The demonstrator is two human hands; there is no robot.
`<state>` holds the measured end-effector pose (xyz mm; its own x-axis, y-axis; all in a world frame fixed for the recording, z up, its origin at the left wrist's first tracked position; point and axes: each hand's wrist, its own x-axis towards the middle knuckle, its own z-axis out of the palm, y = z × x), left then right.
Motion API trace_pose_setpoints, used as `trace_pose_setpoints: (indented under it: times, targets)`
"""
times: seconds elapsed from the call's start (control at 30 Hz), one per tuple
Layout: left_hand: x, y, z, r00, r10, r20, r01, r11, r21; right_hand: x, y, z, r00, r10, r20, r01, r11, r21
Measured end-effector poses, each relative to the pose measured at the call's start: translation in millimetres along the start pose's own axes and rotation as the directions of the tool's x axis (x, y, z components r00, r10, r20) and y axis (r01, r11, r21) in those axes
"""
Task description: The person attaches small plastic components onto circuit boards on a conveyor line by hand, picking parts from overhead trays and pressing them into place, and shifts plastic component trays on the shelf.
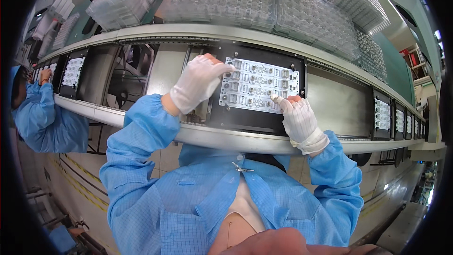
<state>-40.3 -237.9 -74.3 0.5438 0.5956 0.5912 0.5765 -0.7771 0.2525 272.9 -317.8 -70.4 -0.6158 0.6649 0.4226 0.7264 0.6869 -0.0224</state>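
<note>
A white circuit board panel (pixel 258 85) with rows of small components lies in a black carrier plate (pixel 255 120) on the conveyor before me. My left hand (pixel 199 81), in a white glove with bare fingertips, reaches over the panel's left edge. Its fingers are bent, with the foremost tips together at the upper left corner. From the lower right comes my right hand (pixel 302 120), gloved alike, its fingers curled and its tips close together over the panel's lower right part. Whatever either hand may pinch is too small to make out.
Metal conveyor rails (pixel 231 142) run left to right, carrying more black plates with white boards (pixel 382 114) on both sides. Stacked clear plastic trays (pixel 217 2) stand behind the far rail. At the left, another person in a blue smock (pixel 52 118) works on the same line.
</note>
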Motion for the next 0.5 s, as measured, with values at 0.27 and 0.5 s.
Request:
trace_pose_setpoints:
  times: [0.27, 0.5]
  targets:
    - [28, 3, 48, 0.988, 0.14, 0.069, -0.155, 0.939, 0.308, 23, 20, 0, 0.988, 0.153, -0.038, -0.149, 0.985, 0.084]
    - [23, 6, 52, 0.972, 0.145, 0.185, -0.211, 0.881, 0.423, 52, 40, 45, 0.984, 0.167, -0.056, -0.169, 0.985, -0.032]
